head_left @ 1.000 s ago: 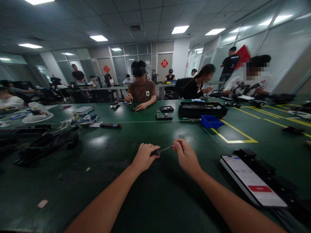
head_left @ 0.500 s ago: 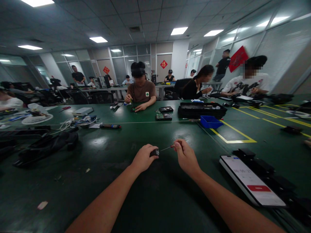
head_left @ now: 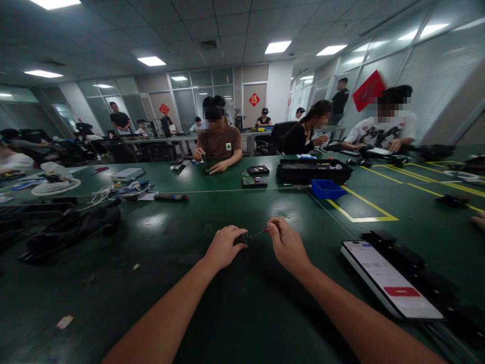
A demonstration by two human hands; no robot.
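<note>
My left hand (head_left: pixel 223 246) is closed around a small black cylindrical part (head_left: pixel 242 237) just above the green table (head_left: pixel 235 313). A thin metal shaft (head_left: pixel 257 234) runs from that part to my right hand (head_left: pixel 288 245), which pinches its red-tipped end between thumb and fingers. Both hands hover close together at the table's middle, about a hand's width apart.
A phone (head_left: pixel 390 286) with a lit screen lies to the right on black trays (head_left: pixel 417 263). Farther off are a blue bin (head_left: pixel 326 188), a black case (head_left: pixel 312 171), circuit boards (head_left: pixel 255 181), a black bag (head_left: pixel 71 227) and cables at left. Several people sit across the table.
My right hand has moved slightly left, closer to the left hand, so less of the shaft shows. The view has shifted a little.
</note>
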